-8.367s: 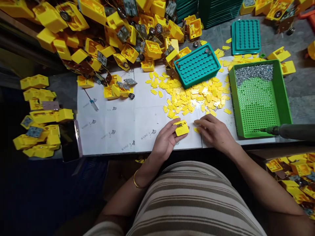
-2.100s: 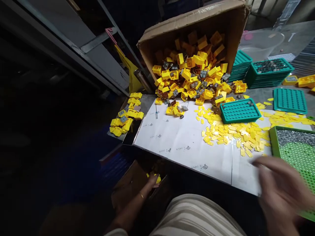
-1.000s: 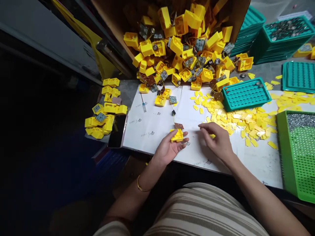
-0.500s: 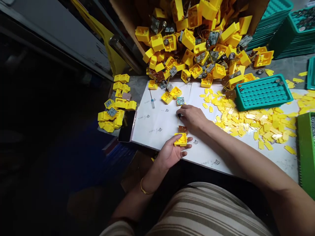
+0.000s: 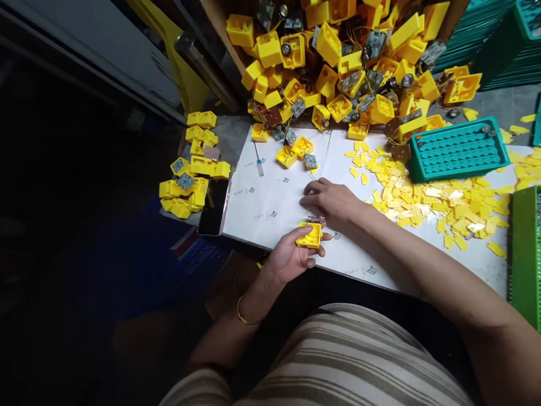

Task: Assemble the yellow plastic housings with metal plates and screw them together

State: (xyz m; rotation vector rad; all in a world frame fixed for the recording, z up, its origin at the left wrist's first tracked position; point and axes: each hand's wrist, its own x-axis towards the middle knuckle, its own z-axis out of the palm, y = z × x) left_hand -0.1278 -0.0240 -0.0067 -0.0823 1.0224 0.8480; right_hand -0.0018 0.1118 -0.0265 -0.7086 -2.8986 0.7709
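Observation:
My left hand (image 5: pixel 291 254) holds a small open yellow plastic casing (image 5: pixel 310 235) between thumb and fingers, its hollow side facing up. A small circuit board (image 5: pixel 316 219) sits at the casing's far edge, seen nearly edge-on. Just beyond it, low over the white sheet, is my right hand (image 5: pixel 327 197), back upward and fingers curled down. Whatever lies under its fingertips is hidden. Beyond the right hand, a small grey part (image 5: pixel 310 162) rests on the sheet beside two open yellow casings (image 5: pixel 295 152).
A heap of yellow casings with wired parts (image 5: pixel 329 84) spills from a box at the back. Flat yellow pieces (image 5: pixel 422 197) and a teal tray (image 5: pixel 460 149) lie right. To the left are a screwdriver (image 5: pixel 259 162), a phone (image 5: pixel 213 207) and stacked casings (image 5: pixel 183 197).
My right hand's fingers have shifted slightly, and the dark round part at its fingertips no longer shows. The circuit board by the casing has tilted from flat to edge-on. The view has shifted slightly.

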